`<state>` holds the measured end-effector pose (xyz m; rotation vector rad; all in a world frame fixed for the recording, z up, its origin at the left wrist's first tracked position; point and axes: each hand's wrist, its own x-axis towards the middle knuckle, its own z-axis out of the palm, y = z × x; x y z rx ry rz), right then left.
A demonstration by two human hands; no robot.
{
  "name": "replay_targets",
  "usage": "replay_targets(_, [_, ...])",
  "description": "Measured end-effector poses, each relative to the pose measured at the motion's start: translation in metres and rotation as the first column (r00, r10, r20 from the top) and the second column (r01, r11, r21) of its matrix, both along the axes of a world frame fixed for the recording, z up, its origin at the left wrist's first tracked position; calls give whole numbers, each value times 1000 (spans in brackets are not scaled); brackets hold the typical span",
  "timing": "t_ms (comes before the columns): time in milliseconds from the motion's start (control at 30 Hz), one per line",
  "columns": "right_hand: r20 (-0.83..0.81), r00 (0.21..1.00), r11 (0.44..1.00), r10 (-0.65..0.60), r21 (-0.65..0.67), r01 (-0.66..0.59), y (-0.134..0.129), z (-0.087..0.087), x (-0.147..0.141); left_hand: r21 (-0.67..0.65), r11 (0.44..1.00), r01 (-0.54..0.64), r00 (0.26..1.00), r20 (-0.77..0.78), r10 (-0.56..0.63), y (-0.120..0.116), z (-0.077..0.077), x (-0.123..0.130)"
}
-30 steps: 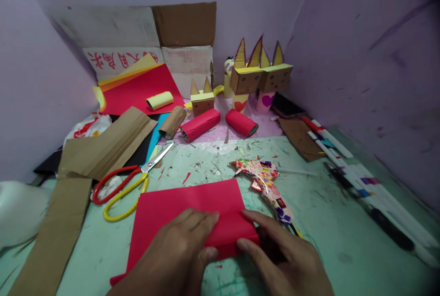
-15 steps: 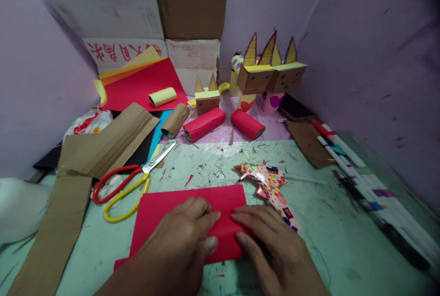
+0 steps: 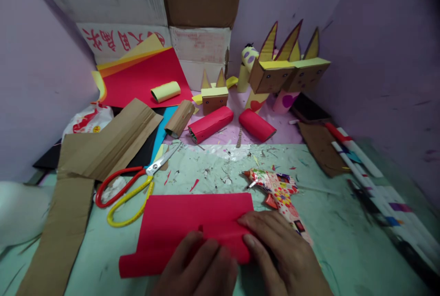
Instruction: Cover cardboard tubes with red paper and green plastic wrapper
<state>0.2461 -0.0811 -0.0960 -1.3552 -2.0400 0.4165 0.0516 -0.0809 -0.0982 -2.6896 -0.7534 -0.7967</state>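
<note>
A sheet of red paper [image 3: 192, 213] lies flat at the front of the table, its near edge curled into a loose roll [image 3: 137, 264]. My left hand [image 3: 202, 266] is closed over the middle of this roll, fingers bent and slightly blurred, thumb hidden. On the paper's right end my right hand [image 3: 282, 252] has thumb and fingers pressed round the curled edge. Close beyond the right hand is a flower-patterned glue gun [image 3: 280, 190], partly covered by that hand. Scissors [image 3: 137, 186] with red and yellow handles lie at the paper's upper left.
Two red-wrapped tubes [image 3: 211, 124] [image 3: 257, 125], a bare cardboard tube [image 3: 179, 119] and a yellow tube [image 3: 165, 91] lie farther back. Eared cardboard figures [image 3: 271, 78] stand behind. Cardboard strips [image 3: 74, 204] line the left; markers [image 3: 364, 167] lie right, a white object [image 3: 20, 213] far left.
My left hand has drawn back toward me and now bends over the paper's near edge, uncovering more of the sheet. The right hand stays at the right end. The view has shifted slightly.
</note>
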Motion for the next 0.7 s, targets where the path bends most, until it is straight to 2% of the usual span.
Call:
replay_targets(67, [16, 1000, 1000, 9, -23, -9, 2, 1, 0, 44, 998, -49, 995, 92, 45, 0, -10, 3])
replay_targets(133, [36, 999, 999, 13, -41, -12, 4, 1, 1, 61, 996, -65, 990, 127, 57, 2, -13, 3])
replay_targets(333, [103, 994, 995, -26, -94, 36, 4, -2, 0, -91, 996, 21, 988, -150, -34, 12, 8, -8])
replay_targets(467, [146, 986, 982, -76, -160, 100, 3, -2, -2, -116, 993, -9, 985, -170, -11, 17, 9, -9])
replay_targets(600, [213, 974, 989, -71, -109, 96, 8, 4, -3, -138, 990, 14, 985, -168, -37, 19, 5, -8])
replay_targets(700, [250, 967, 987, -44, -137, 80, 19, 13, -10, -136, 990, 25, 985, -164, -47, 18, 6, -8])
